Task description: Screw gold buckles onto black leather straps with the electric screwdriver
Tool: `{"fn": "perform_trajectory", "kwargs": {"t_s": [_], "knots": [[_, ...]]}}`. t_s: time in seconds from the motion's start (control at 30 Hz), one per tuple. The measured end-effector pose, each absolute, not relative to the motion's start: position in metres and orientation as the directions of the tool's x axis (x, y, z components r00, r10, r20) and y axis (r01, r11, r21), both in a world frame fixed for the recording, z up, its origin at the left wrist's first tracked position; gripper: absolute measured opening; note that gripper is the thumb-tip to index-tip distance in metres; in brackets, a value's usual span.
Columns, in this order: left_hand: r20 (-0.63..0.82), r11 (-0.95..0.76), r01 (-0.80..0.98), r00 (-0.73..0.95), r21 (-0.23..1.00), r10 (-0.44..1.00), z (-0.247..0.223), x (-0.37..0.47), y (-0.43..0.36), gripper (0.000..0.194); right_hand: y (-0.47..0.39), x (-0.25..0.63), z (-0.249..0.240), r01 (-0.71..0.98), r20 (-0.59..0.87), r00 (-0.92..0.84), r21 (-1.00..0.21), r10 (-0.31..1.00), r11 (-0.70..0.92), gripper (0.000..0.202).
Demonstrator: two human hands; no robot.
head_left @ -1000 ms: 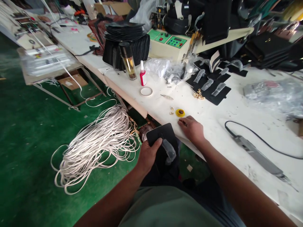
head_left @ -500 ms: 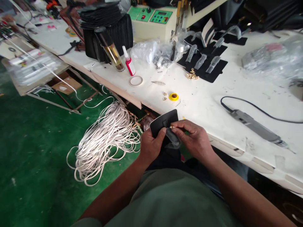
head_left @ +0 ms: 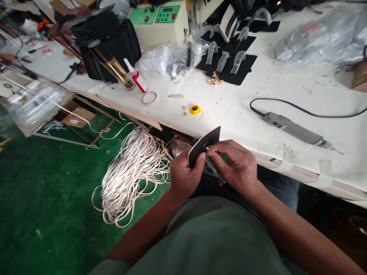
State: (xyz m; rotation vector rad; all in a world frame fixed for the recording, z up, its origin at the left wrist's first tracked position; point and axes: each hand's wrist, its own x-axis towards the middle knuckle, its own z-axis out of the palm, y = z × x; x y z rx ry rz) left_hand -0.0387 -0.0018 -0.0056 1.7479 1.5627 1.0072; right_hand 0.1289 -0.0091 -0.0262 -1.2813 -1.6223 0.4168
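My left hand (head_left: 187,172) grips a black leather panel (head_left: 205,143) by its lower left part, thumb on the near face. A piece of clear plastic wrap (head_left: 211,166) hangs at the panel's lower side. Between the thumb and forefinger of my right hand (head_left: 236,162) is a small gold metal fitting (head_left: 210,149), its tip at the panel's face beside a small black tab. Whether the fitting has entered the leather I cannot tell. On the table ahead are a yellow round container (head_left: 195,109) with dark contents and two loose gold fittings (head_left: 184,110).
A grey handheld power screwdriver (head_left: 298,130) with a cable lies to the right. Farther back are a pile of gold fittings (head_left: 215,79), black panels (head_left: 243,70), a red bottle (head_left: 140,81) and a ring of tape (head_left: 149,98). White cord (head_left: 132,172) is heaped on the green floor.
The panel has turned to stand more edge-on to me, and the gold fitting has stayed close against it. My view has shifted to the right.
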Motion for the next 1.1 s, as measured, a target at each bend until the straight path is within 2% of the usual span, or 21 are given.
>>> {"fn": "perform_trajectory", "kwargs": {"t_s": [0.27, 0.4, 0.5, 0.6, 0.7, 0.9, 1.0, 1.1], "knots": [[0.250, -0.276, 0.574, 0.126, 0.771, 0.960, -0.007, -0.029, -0.009, 0.023, -0.016, 0.144, -0.025, 0.591, 0.506, 0.009, -0.698, 0.863, 0.404, 0.013], [0.246, -0.298, 0.569, 0.169, 0.767, 0.955, -0.007, -0.026, -0.013, 0.025, -0.018, 0.146, -0.026, 0.600, 0.494, 0.006, -0.697, 0.869, 0.393, 0.013], [0.251, -0.307, 0.562, 0.178, 0.768, 0.952, -0.010, -0.024, -0.016, 0.023, -0.022, 0.139, -0.028, 0.525, 0.439, 0.088, -0.783, 0.894, 0.333, 0.013], [0.261, -0.317, 0.550, 0.179, 0.773, 0.949, -0.013, -0.023, -0.018, 0.023, -0.025, 0.129, -0.031, 0.381, 0.321, 0.204, -0.896, 0.925, 0.227, 0.011], [0.238, -0.294, 0.546, 0.172, 0.784, 0.956, -0.015, -0.021, -0.020, 0.026, -0.027, 0.123, -0.036, 0.271, 0.239, 0.273, -0.949, 0.932, 0.164, 0.010], [0.171, -0.207, 0.500, 0.119, 0.841, 0.978, -0.017, -0.019, -0.022, 0.025, -0.027, 0.128, -0.041, 0.307, 0.291, 0.323, -0.932, 0.900, 0.191, 0.005], [0.198, -0.255, 0.505, 0.164, 0.824, 0.966, -0.019, -0.019, -0.021, 0.025, -0.029, 0.129, -0.039, 0.345, 0.314, 0.351, -0.919, 0.882, 0.190, 0.008], [0.292, -0.373, 0.500, 0.235, 0.781, 0.927, -0.021, -0.017, -0.020, 0.027, -0.030, 0.129, -0.037, 0.405, 0.390, 0.341, -0.882, 0.855, 0.241, 0.011]]}}
